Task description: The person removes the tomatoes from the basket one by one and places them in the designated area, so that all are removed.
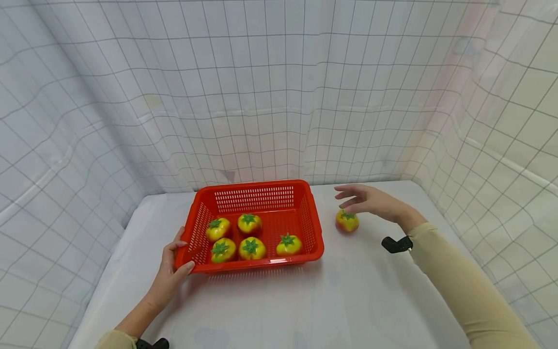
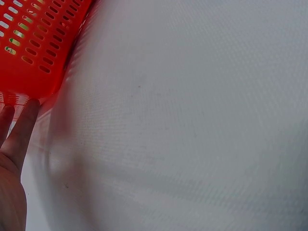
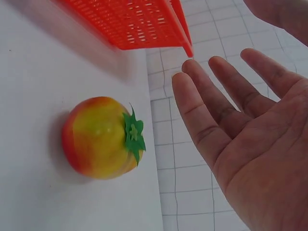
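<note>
A red plastic basket point(image 1: 279, 261) with slotted walls stands on the white table, holding several red-and-yellow tomatoes with green leafy tops, such as the one at the right point(image 1: 289, 245). My left hand point(image 1: 167, 271) grips the basket at its front left corner, thumb over the rim; in the left wrist view its fingers point(image 2: 21, 132) reach against the red plastic. One more tomato point(image 1: 347, 222) sits on the table to the right of the basket. Just above it hovers my right hand point(image 1: 370, 201), fingers spread and holding nothing. The right wrist view shows the tomato point(image 3: 103, 138) apart from the fingers.
White grid-patterned curtains point(image 1: 279, 97) surround the table at the back and both sides. The white tabletop point(image 1: 270, 310) extends in front of the basket. A dark wrist strap point(image 1: 396, 244) shows on my right arm.
</note>
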Available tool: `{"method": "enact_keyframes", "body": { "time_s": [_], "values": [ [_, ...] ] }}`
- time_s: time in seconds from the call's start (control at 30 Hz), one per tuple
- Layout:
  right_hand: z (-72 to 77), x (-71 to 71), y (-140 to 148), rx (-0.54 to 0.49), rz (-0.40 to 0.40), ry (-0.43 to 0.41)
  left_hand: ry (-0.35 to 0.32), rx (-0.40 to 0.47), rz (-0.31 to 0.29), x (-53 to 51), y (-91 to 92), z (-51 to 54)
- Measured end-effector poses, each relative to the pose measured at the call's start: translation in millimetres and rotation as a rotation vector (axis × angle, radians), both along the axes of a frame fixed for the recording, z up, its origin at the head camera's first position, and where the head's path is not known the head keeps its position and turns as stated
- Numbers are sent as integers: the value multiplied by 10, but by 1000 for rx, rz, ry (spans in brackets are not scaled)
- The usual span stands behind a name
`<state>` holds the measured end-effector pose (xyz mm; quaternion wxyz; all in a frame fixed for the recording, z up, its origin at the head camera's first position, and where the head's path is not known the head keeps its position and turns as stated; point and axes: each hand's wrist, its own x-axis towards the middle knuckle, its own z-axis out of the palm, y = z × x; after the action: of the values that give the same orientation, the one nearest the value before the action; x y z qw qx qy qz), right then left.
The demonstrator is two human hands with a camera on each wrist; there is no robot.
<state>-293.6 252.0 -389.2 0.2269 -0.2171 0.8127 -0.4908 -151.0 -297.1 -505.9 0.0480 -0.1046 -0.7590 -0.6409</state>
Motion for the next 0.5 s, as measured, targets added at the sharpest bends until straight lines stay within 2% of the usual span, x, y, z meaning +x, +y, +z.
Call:
{"method": "enact_keyframes", "body": {
  "time_s": [0.23, 0.5],
  "values": [
    [84, -13, -272, 37, 31, 10, 1, -8, 6, 0, -12, -13],
    [180, -9, -638, 48, 119, 31, 4, -33, 5, -9, -25, -24]
  ]
}}
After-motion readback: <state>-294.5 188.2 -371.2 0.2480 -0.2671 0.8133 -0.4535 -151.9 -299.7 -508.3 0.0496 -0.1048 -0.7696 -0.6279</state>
